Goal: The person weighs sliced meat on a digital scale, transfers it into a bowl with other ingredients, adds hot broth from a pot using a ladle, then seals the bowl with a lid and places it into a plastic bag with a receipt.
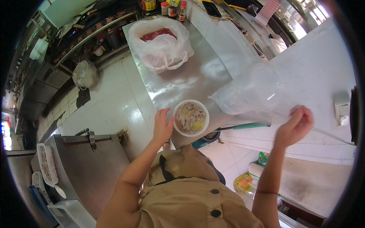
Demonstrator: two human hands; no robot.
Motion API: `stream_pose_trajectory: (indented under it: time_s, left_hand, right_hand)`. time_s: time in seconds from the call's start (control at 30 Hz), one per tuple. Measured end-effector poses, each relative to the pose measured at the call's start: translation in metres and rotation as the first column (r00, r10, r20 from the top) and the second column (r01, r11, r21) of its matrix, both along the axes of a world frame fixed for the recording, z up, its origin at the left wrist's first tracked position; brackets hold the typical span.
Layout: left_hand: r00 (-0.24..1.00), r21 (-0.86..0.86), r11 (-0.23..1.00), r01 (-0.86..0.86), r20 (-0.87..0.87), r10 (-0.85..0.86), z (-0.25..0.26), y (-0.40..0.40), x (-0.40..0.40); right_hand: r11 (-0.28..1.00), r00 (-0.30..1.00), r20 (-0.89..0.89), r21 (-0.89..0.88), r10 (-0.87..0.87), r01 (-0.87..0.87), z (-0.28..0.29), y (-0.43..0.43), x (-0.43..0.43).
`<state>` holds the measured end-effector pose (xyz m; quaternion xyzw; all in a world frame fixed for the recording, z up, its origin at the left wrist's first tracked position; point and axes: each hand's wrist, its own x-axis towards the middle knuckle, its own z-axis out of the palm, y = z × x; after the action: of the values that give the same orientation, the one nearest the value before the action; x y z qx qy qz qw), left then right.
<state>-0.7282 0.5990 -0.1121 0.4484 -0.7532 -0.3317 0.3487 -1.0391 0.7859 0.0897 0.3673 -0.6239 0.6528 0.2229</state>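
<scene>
A round white plastic tub with cut pieces of pale meat and some yellow bits in it stands at the near end of the steel table. My left hand is at the tub's left side, thumb close to the rim; contact is hard to judge. Off to the right, my right hand is raised with curled fingers and blurred by motion. Whether it holds anything cannot be made out. Between it and the tub, a clear plastic bag holds round translucent plastic containers.
At the table's far end sits a white plastic bag with red contents. Seasoning bottles stand behind it. A green-handled tool juts out by the table's near right corner. A steel cabinet stands at left.
</scene>
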Motion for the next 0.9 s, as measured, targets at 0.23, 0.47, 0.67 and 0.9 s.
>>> stream_pose_trajectory:
  time_s: [0.23, 0.47, 0.67, 0.9]
  left_hand:
    - [0.951, 0.384, 0.923, -0.03, -0.274, 0.145, -0.058, 0.002, -0.001]
    - [0.968, 0.299, 0.951, -0.081, -0.203, 0.146, -0.03, 0.015, -0.006]
    - [0.933, 0.465, 0.884, -0.041, -0.3, 0.201, -0.048, 0.014, -0.003]
    - [0.892, 0.84, 0.526, 0.136, -0.335, 0.304, -0.034, -0.022, -0.002]
  right_hand:
    - [0.751, 0.526, 0.836, 0.246, 0.155, -0.613, -0.221, -0.107, 0.077]
    - [0.751, 0.818, 0.564, 0.491, 0.111, -0.441, -0.255, -0.126, 0.09]
    - [0.687, 0.935, 0.314, 0.643, 0.166, -0.338, -0.252, -0.117, 0.109]
    - [0.318, 0.698, -0.068, 0.918, 0.713, -0.236, -0.218, -0.121, 0.09]
